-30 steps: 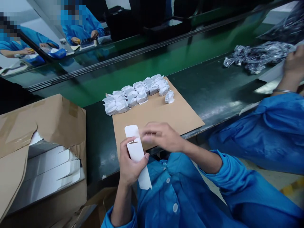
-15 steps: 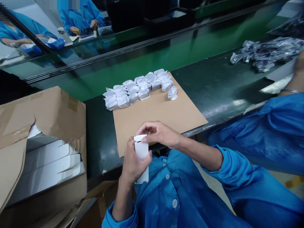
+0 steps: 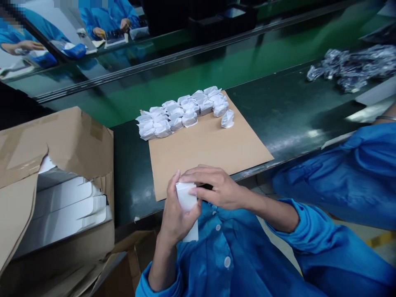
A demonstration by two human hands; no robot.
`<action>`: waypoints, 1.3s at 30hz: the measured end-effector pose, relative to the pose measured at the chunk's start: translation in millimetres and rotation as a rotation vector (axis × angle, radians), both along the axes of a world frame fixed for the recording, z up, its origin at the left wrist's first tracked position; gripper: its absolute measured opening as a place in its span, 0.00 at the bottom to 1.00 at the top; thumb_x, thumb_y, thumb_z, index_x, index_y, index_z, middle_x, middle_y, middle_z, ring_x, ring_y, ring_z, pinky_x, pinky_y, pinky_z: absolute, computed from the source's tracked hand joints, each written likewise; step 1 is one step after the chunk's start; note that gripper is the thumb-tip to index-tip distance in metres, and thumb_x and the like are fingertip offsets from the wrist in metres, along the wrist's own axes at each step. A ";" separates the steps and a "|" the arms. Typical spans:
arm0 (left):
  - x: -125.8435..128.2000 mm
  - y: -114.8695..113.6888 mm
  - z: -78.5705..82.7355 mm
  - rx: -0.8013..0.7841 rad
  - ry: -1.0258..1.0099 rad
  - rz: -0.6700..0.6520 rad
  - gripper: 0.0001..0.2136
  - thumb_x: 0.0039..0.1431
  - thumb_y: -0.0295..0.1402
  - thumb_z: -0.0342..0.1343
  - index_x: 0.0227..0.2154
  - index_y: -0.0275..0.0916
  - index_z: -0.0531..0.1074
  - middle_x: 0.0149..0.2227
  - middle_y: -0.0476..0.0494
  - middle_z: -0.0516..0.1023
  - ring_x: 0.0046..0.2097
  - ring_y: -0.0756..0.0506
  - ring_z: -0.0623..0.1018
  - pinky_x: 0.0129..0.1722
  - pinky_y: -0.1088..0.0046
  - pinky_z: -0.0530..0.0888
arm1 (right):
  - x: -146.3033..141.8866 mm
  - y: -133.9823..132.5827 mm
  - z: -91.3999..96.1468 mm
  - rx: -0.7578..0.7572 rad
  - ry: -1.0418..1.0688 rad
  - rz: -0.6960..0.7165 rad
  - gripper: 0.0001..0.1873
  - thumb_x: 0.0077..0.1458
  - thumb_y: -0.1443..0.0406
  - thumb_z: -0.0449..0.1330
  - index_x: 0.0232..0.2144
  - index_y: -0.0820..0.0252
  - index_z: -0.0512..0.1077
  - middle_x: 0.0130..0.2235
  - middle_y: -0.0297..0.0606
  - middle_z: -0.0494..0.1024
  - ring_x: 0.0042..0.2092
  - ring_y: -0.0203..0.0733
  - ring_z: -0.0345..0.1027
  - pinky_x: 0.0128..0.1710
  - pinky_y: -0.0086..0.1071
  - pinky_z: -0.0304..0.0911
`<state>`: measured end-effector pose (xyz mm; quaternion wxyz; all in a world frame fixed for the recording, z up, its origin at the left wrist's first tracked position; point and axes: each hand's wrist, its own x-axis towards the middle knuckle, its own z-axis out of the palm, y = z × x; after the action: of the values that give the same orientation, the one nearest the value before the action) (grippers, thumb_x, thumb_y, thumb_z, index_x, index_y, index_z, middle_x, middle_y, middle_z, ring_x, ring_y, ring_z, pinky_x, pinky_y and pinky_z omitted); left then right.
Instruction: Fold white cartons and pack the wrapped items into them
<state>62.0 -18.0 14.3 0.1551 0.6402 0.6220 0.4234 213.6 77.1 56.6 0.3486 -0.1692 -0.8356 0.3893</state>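
Note:
My left hand [image 3: 175, 216] is wrapped round a small white paper box [image 3: 187, 202] held upright near my chest. My right hand [image 3: 213, 187] rests on the box's top end, fingers curled and pressing its flap. Both hands hover at the near edge of a brown cardboard sheet [image 3: 210, 152] that lies on the dark green bench. Along the sheet's far edge sit several small white wrapped packets [image 3: 182, 113] in rows, with one packet [image 3: 228, 119] apart to the right.
An open torn carton [image 3: 58, 165] with stacked flat white box blanks [image 3: 66, 206] stands at the left. A co-worker's blue sleeve [image 3: 340, 173] fills the right. Shiny dark plastic bags [image 3: 352, 68] lie at the far right. A green conveyor [image 3: 192, 74] runs behind, with other workers beyond.
The box's long top flap, standing up a second ago, is now folded down under my right fingers. The box sits lower in my left hand.

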 end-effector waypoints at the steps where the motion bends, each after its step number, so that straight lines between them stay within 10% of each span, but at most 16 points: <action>1: 0.2 -0.3 0.7 0.008 -0.010 0.006 0.40 0.54 0.35 0.62 0.66 0.45 0.47 0.61 0.34 0.63 0.58 0.37 0.71 0.53 0.60 0.73 | -0.8 -2.3 -3.4 0.040 0.016 -0.013 0.14 0.63 0.65 0.56 0.49 0.60 0.74 0.49 0.41 0.78 0.52 0.38 0.70 0.54 0.37 0.67; 17: 11.5 8.6 4.9 -0.191 -0.294 0.013 0.36 0.50 0.41 0.64 0.62 0.46 0.58 0.62 0.38 0.62 0.62 0.34 0.66 0.58 0.54 0.68 | 0.8 -7.2 -12.3 0.472 -0.378 -0.109 0.16 0.64 0.64 0.48 0.46 0.60 0.73 0.49 0.40 0.77 0.45 0.39 0.73 0.45 0.32 0.68; 20: 12.7 21.9 0.4 -0.224 -0.587 0.225 0.32 0.49 0.41 0.65 0.57 0.46 0.62 0.55 0.40 0.69 0.54 0.37 0.73 0.54 0.56 0.72 | 12.6 24.9 -5.3 0.385 -0.432 -0.068 0.17 0.65 0.62 0.49 0.53 0.57 0.68 0.52 0.38 0.75 0.50 0.38 0.70 0.45 0.29 0.66; 26: -19.4 70.8 -20.5 0.081 -1.227 0.458 0.13 0.56 0.35 0.56 0.44 0.40 0.66 0.42 0.45 0.73 0.46 0.44 0.76 0.56 0.56 0.71 | 62.1 144.9 13.1 0.570 -0.835 -0.451 0.17 0.60 0.74 0.48 0.46 0.60 0.72 0.55 0.48 0.71 0.55 0.50 0.62 0.47 0.39 0.61; 31: -53.7 69.4 -29.4 0.156 -0.539 0.544 0.29 0.56 0.34 0.58 0.60 0.40 0.59 0.64 0.34 0.59 0.67 0.36 0.58 0.66 0.51 0.54 | 74.7 165.9 1.5 0.477 -0.844 -0.514 0.15 0.62 0.68 0.50 0.49 0.65 0.68 0.46 0.48 0.75 0.44 0.46 0.69 0.38 0.35 0.63; 35: -68.6 53.0 -13.2 -0.003 0.321 -0.038 0.35 0.57 0.40 0.59 0.65 0.45 0.53 0.68 0.37 0.57 0.69 0.36 0.55 0.67 0.50 0.52 | 79.2 141.7 -17.2 0.192 -0.738 -0.739 0.18 0.63 0.59 0.52 0.50 0.62 0.67 0.39 0.41 0.77 0.36 0.42 0.71 0.35 0.33 0.63; 39: -69.8 55.9 5.8 -0.139 0.664 -0.463 0.30 0.58 0.41 0.60 0.62 0.48 0.60 0.62 0.44 0.69 0.61 0.39 0.69 0.62 0.55 0.62 | 92.7 127.6 -22.5 0.220 -0.883 -0.827 0.18 0.61 0.54 0.54 0.38 0.63 0.73 0.42 0.48 0.77 0.43 0.51 0.71 0.39 0.38 0.63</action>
<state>-7.8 37.9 20.1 0.0801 0.8532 0.5047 0.1045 306.2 204.8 34.2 0.1074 -0.5877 -0.8015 0.0263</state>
